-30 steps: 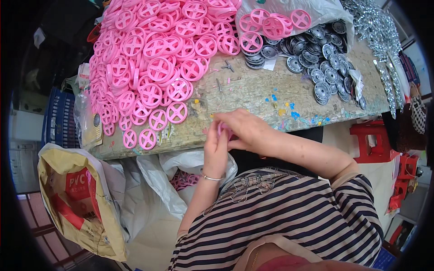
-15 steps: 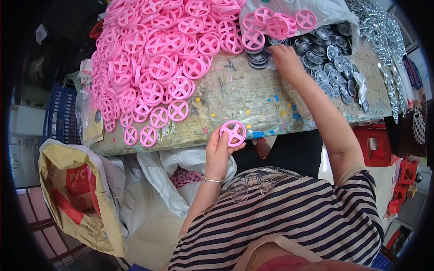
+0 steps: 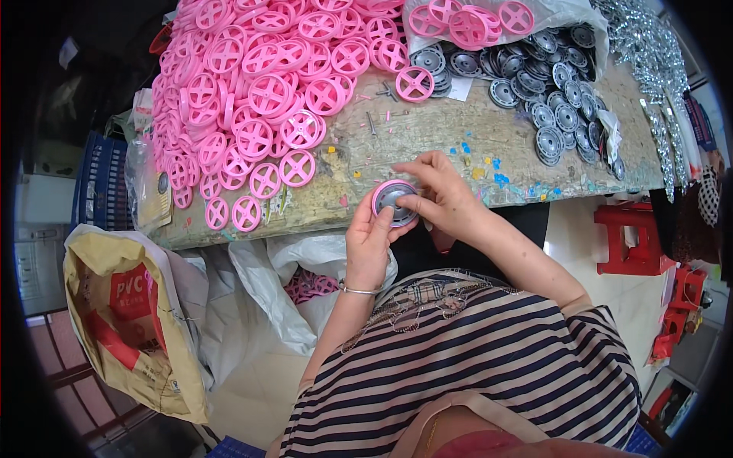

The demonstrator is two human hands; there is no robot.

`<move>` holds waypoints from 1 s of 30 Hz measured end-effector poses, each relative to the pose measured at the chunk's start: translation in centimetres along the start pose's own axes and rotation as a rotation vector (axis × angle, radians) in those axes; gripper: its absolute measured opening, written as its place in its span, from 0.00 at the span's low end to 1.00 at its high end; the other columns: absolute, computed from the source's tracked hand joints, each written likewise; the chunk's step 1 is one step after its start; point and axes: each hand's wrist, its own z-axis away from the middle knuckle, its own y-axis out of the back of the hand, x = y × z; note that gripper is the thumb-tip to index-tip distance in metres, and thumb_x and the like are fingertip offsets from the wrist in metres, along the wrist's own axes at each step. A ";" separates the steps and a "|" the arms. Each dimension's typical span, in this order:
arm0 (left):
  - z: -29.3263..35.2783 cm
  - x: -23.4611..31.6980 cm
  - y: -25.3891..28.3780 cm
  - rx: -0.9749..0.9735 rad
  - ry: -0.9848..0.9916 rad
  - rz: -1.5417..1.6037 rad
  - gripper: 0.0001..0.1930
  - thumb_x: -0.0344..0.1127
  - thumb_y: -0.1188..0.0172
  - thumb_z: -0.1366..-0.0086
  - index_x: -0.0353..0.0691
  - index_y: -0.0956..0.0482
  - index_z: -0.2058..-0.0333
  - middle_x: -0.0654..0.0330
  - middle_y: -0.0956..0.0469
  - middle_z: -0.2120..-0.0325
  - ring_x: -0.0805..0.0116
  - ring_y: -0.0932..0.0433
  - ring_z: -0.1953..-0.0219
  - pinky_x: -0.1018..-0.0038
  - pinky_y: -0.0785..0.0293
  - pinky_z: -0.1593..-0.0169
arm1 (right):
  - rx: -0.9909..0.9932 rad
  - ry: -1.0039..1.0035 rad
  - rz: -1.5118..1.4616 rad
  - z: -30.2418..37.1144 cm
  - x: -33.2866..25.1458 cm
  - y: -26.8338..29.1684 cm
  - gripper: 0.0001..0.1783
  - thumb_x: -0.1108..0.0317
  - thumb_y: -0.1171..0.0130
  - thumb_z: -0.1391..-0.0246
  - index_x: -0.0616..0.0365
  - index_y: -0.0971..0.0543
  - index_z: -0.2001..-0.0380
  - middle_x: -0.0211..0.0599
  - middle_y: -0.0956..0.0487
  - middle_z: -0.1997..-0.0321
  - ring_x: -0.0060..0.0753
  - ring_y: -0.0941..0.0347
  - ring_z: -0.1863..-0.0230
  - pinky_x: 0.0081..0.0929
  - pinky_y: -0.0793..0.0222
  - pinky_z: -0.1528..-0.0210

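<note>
Just in front of the table's near edge, my left hand (image 3: 368, 243) grips a pink wheel (image 3: 376, 194), its thumb lying across the face. A grey hub disc (image 3: 392, 214) sits inside the pink rim and covers the spokes. From the right, my right hand (image 3: 443, 197) reaches over it, thumb touching the disc and the upper fingers stretched out apart above the wheel. On the table, another four-spoked pink wheel (image 3: 414, 84) leans by several stacked grey discs (image 3: 429, 59). How far the disc is seated in the wheel I cannot tell.
A big heap of pink wheels (image 3: 263, 95) covers the table's left. Grey discs (image 3: 565, 118) spill from a plastic bag (image 3: 527, 14) at the back right, beside silver tinsel (image 3: 649, 69). An open sack (image 3: 114, 252) stands lower left. Right of me is a red stool (image 3: 630, 240).
My right hand has come back from the grey discs to the held wheel, and a grey disc now lies in it. A pink wheel near the stack has shifted a little toward me.
</note>
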 end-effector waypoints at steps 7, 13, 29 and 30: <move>0.5 -0.5 0.3 -0.001 0.000 -0.057 0.18 0.29 0.57 0.30 0.34 0.39 0.42 0.53 0.30 0.50 0.62 0.26 0.50 0.62 0.22 0.50 | -0.346 -0.568 -0.444 0.0 -1.2 0.8 0.12 0.67 0.43 0.43 0.60 0.26 0.57 0.27 0.26 0.74 0.16 0.34 0.80 0.18 0.35 0.77; 1.0 -0.9 0.5 0.010 -0.036 -0.077 0.17 0.29 0.59 0.29 0.34 0.39 0.43 0.52 0.30 0.50 0.62 0.26 0.51 0.61 0.22 0.50 | -0.322 -0.506 -0.293 0.9 -1.2 0.0 0.11 0.66 0.43 0.43 0.62 0.26 0.60 0.30 0.26 0.73 0.19 0.32 0.76 0.19 0.34 0.75; 1.3 -0.7 0.5 -0.144 0.061 -0.095 0.28 0.38 0.53 0.30 0.42 0.52 0.36 0.50 0.37 0.44 0.57 0.32 0.44 0.64 0.29 0.46 | -0.185 -0.446 -0.452 0.7 -4.0 0.8 0.15 0.63 0.48 0.39 0.60 0.28 0.54 0.32 0.25 0.64 0.25 0.29 0.62 0.22 0.32 0.58; 1.2 -0.8 0.6 -0.132 -0.078 -0.224 0.34 0.39 0.46 0.33 0.43 0.55 0.35 0.50 0.40 0.42 0.56 0.36 0.41 0.64 0.32 0.43 | -0.184 -0.445 -0.451 0.4 -4.5 1.3 0.15 0.63 0.48 0.39 0.60 0.28 0.54 0.32 0.25 0.64 0.25 0.29 0.62 0.22 0.32 0.58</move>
